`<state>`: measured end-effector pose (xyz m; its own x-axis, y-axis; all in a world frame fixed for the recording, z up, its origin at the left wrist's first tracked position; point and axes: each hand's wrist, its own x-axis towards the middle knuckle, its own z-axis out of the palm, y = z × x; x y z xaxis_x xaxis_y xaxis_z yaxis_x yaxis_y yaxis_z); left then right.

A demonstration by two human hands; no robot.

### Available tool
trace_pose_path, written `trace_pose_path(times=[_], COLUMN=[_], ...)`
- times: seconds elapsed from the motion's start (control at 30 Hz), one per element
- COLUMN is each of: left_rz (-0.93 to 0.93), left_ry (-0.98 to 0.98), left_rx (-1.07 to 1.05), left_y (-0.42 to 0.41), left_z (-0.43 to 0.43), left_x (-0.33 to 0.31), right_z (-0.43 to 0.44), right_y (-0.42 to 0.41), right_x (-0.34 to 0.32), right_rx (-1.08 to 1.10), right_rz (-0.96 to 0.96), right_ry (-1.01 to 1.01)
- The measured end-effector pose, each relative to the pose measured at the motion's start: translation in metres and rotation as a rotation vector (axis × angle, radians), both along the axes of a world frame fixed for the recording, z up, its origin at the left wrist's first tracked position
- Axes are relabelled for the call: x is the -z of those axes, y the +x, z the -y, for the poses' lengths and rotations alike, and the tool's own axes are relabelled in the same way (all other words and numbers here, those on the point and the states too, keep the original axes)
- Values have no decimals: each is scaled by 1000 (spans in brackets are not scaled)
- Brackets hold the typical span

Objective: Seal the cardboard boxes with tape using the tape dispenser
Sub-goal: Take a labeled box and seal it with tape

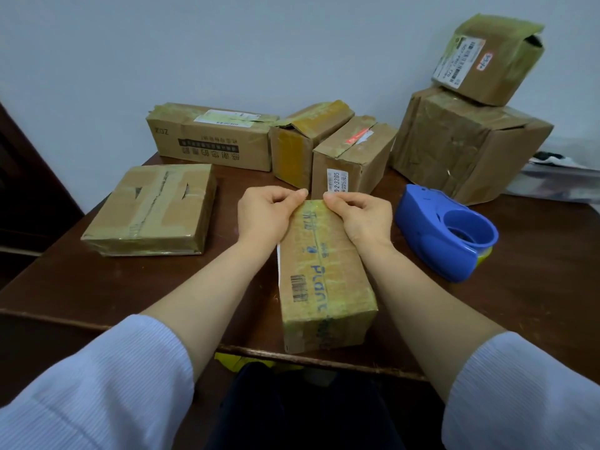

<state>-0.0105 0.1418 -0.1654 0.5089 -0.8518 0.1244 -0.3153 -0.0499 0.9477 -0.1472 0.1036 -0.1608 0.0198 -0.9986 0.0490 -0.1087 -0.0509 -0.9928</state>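
On the brown table point(97, 287) in front of you, the long box point(321, 271) lay lengthwise, pointing away from you. Its near end was at the table's near edge, and yellowish tape ran along its top. Your left hand point(266, 209) and right hand point(360, 212) met at its far top edge, one at each corner. Each had its fingers curled in, with thumb and forefinger pinched down on that taped edge. I could not tell whether a loose tape end sat between the fingertips. The blue tape dispenser point(444, 232) stood on the table just right of the long box, near your right wrist but apart from it. A flat box point(152, 209) lay to the left. At the back right, a large box point(461, 147) bore a small box point(487, 56) on top.
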Motion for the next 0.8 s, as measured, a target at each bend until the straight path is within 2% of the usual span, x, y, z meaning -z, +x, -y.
trace_pose_path(times=[0.13,0.27,0.4,0.5,0.63,0.8], left_rz=[-40,-115,-332,-259,-231,-51], left_ry=[93,115,125,183,183,113], left_rx=[121,94,118,144,133,-25], left_y=[0,-4,-3,1,-9,-11], left_z=[-2,-3,-11,-20,-32,-34], left_x=[-8,-13,-18,-6,11,4], right_z=[-4,-3,-1,-10,-29,-39], right_y=[-3,-1,-7,-24,-31,-29], right_x=[-2,-1,0,-1,5,3], right_rx=[-119,-71,-96,-215,-364,-90], right_rz=[-55,0,105,8,-90,-221], right_ry=[0,39,264,359,288,-17])
